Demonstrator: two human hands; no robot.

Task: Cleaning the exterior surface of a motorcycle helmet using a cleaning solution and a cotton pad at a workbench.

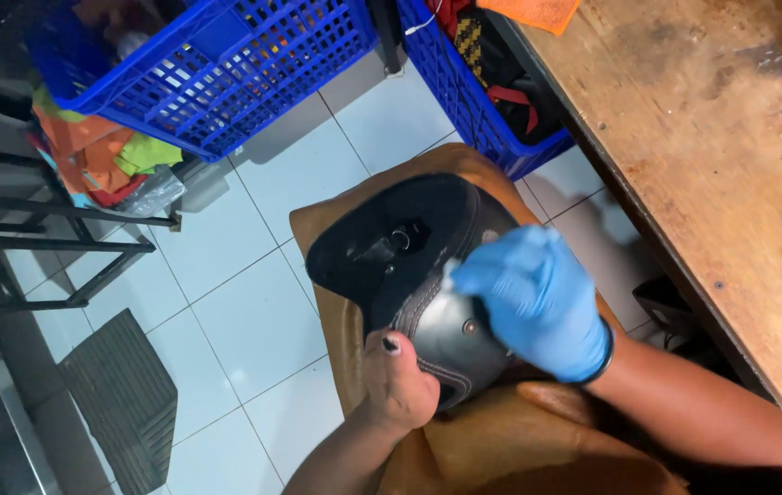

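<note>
From the head view I look down on a black leather bag (414, 266) resting on a tan leather sheet (492, 440) draped across the lap, above the pale tiled floor (253, 284). The bag sits between both hands, just off the near-left edge of the wooden bench (712, 147), not on it.

My left hand (397, 380) is bare, with a dark-painted thumbnail. It is closed on the lower edge of the bag, thumb pressed on top against the stitched seam, the other fingers hidden beneath, so it grips the bag from below.

My right hand (538, 302) wears a blue glove. Its fingers are curled and pinched together on the bag's right side, pressing something small and pale (451, 273) against the leather; I cannot tell what that item is. A metal stud (471, 326) on the flap lies just beside the gloved fingers.

Beyond the bag, two blue plastic crates (253, 73) stand on the floor, the left one tilted, with bright fabric scraps (107, 156) beside it. A black metal frame (52, 238) stands at the far left. An orange cloth (533, 11) lies at the bench's far-left corner.
</note>
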